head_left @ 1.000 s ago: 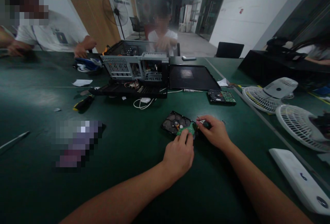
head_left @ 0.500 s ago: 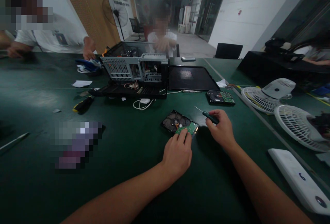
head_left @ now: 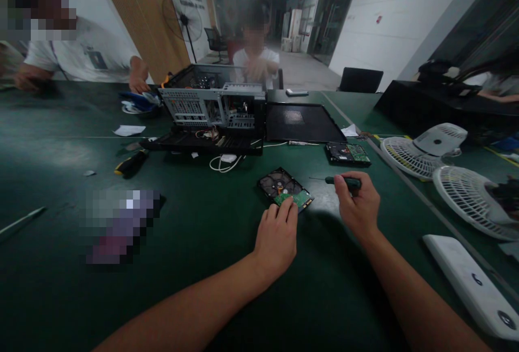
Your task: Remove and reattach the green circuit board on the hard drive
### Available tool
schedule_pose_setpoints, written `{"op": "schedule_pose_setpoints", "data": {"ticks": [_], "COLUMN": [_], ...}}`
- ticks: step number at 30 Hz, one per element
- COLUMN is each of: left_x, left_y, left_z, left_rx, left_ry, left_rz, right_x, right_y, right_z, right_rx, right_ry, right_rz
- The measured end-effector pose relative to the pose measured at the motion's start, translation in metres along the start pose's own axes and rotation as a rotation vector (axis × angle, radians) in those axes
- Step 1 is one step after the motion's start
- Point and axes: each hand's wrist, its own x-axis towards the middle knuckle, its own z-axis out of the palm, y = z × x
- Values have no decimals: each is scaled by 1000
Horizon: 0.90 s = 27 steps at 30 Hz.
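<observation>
A hard drive point(head_left: 278, 180) lies on the green table with its dark metal side and green circuit board facing up. My left hand point(head_left: 278, 233) grips its near edge, the fingertips over the circuit board. To the right of the drive, my right hand point(head_left: 359, 203) is wrapped round the dark green handle of a screwdriver point(head_left: 330, 180). The thin shaft points left, above the table and apart from the drive. Part of the handle is hidden by my fingers. Farther back on the right lies a second hard drive point(head_left: 347, 153).
An opened computer case point(head_left: 211, 108) stands at the back, its black side panel point(head_left: 304, 122) beside it. A yellow-and-black tool point(head_left: 132, 163) lies left, white fan parts point(head_left: 413, 154) and a long white casing point(head_left: 466, 281) right. Two people sit across the table.
The hard drive has turned slightly under my left hand. My right hand has moved right with the screwdriver, whose shaft now lies closer to level.
</observation>
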Motion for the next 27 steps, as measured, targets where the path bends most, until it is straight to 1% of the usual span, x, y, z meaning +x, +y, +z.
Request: {"op": "schedule_pose_setpoints", "data": {"ticks": [2, 4, 8, 12, 17, 21, 27], "left_x": [0, 0, 0, 0, 0, 0, -1], "left_y": [0, 0, 0, 0, 0, 0, 1], "left_z": [0, 0, 1, 0, 1, 3, 0], "left_rx": [-4, -7, 3, 9, 9, 14, 11], "left_ry": [2, 10, 32, 33, 36, 46, 50], "left_rz": [3, 4, 7, 10, 6, 8, 14], "right_x": [-2, -3, -4, -5, -8, -9, -10], "right_y": [-5, -8, -12, -11, -9, -10, -11], "right_z": [-1, -1, 0, 2, 5, 6, 8], "right_rx": [77, 136, 153, 248, 251, 262, 272], "right_ry": [-26, -34, -23, -92, -100, -145, -162], "right_rz": [53, 74, 34, 10, -8, -32, -51]}}
